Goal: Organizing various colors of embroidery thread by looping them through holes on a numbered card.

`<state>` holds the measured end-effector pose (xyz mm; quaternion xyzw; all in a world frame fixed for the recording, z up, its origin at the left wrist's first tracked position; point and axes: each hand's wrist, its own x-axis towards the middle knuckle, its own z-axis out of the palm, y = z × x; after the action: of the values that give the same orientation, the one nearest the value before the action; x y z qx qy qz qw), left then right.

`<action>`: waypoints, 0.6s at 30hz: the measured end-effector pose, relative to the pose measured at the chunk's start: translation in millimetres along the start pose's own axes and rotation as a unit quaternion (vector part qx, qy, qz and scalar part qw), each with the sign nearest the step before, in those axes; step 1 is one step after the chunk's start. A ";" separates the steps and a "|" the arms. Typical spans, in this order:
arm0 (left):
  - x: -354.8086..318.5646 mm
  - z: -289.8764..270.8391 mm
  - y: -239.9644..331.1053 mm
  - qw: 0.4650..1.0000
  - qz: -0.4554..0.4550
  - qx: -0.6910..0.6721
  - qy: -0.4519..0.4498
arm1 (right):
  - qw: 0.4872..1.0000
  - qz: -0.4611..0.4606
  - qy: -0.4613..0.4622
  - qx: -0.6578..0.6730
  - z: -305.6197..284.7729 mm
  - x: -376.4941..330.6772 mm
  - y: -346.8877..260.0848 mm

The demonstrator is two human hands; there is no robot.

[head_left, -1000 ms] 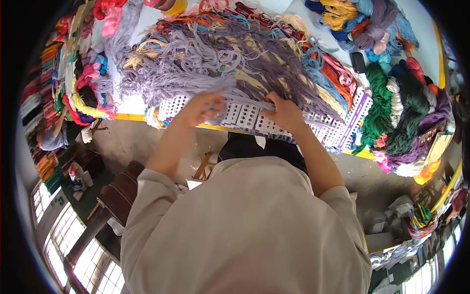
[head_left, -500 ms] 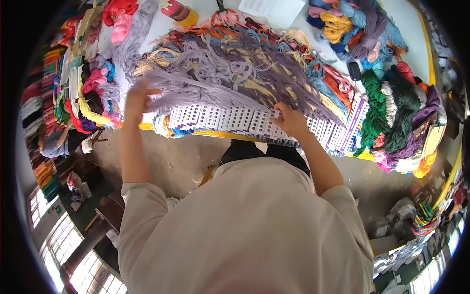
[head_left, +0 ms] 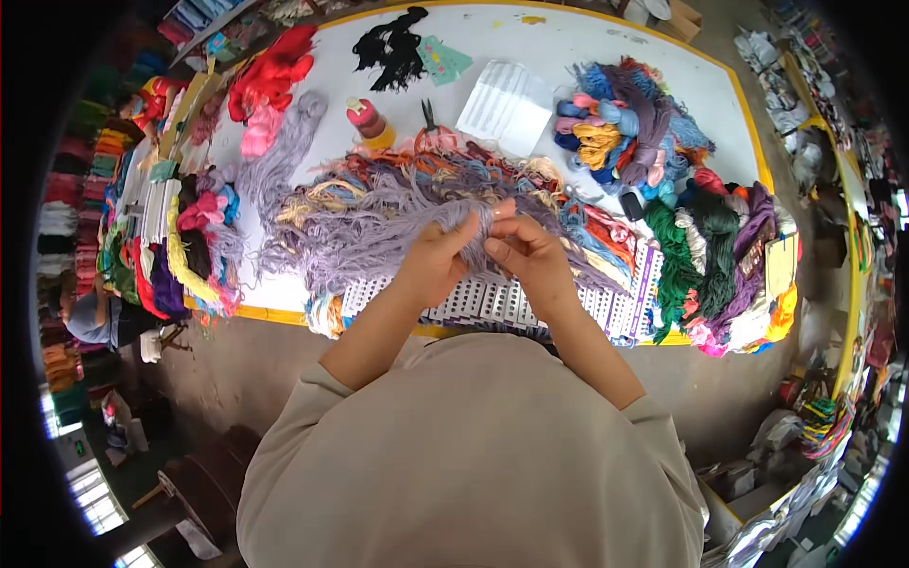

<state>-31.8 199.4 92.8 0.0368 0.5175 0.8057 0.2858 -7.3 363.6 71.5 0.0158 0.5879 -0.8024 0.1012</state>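
Both hands meet over the near middle of the table, above a wide spread of loose embroidery thread. My left hand (head_left: 439, 256) is closed round a bunch of greyish-lavender thread (head_left: 481, 220). At the right of that bunch, my right hand (head_left: 532, 254) has thumb and fingertips pinched together on the same strands. The lavender thread (head_left: 379, 237) fans out leftward over purple, cream, orange and blue lengths. Below the hands runs a row of white punched cards (head_left: 502, 301) along the near table edge; forearms and thread partly cover it.
Black-handled scissors (head_left: 429, 115) and a red-and-yellow bottle (head_left: 365, 118) lie beyond the thread. A white paper sheet (head_left: 507, 106) rests behind. Coloured skeins (head_left: 639, 133) are heaped far right, green ones (head_left: 674, 260) nearer. At left hang lavender (head_left: 284, 151) and red skeins (head_left: 275, 76).
My left hand has come from the far left of the thread to the middle, beside my right hand. My right hand has left the card row's edge and now pinches the lavender strands.
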 end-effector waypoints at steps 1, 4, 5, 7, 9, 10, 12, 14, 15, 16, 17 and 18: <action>-1.2 4.5 2.7 1.000 0.003 0.003 -0.006 | 1.000 -0.007 0.003 -0.001 1.6 -2.0 -1.5; -3.2 12.9 7.2 0.994 0.011 -0.109 -0.005 | 0.999 0.019 0.038 0.024 4.9 -6.4 -7.1; -2.7 13.0 7.1 0.994 0.012 -0.107 -0.007 | 0.999 0.017 0.039 0.024 5.7 -7.8 -9.7; -1.3 14.0 6.6 0.997 0.021 -0.076 0.004 | 0.997 0.048 0.054 0.027 7.6 -10.0 -13.2; 1.9 3.2 -8.1 0.996 0.075 0.048 0.004 | 0.999 -0.005 0.050 -0.001 9.9 -10.9 -8.5; 3.5 -2.6 -16.3 0.977 0.127 0.170 0.006 | 0.997 -0.056 0.044 -0.031 11.5 -11.5 -6.3; 7.5 -6.3 -24.8 0.974 0.164 0.157 0.012 | 0.997 -0.061 0.052 -0.011 14.6 -12.6 -5.4; 6.4 -6.8 -25.2 0.969 0.200 0.142 0.020 | 0.996 -0.065 0.059 0.009 15.5 -13.7 -7.4; 1.3 -0.6 -14.3 0.992 0.123 0.028 0.021 | 0.995 -0.019 0.075 0.064 15.6 -14.4 -10.5; -1.8 2.5 -8.6 0.995 0.043 -0.086 0.022 | 0.988 0.027 0.090 0.120 14.9 -14.9 -12.2; -2.3 1.9 -9.2 0.995 0.043 -0.086 0.022 | 0.988 0.027 0.090 0.120 11.8 -14.9 -10.8; -2.8 1.6 -9.1 0.994 0.037 -0.099 0.019 | 0.980 0.044 0.083 0.173 8.6 -14.6 -10.3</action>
<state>-25.1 202.0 86.4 0.0123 0.4391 0.8634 0.2483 5.9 360.5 85.9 0.1251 0.4454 -0.8826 0.0834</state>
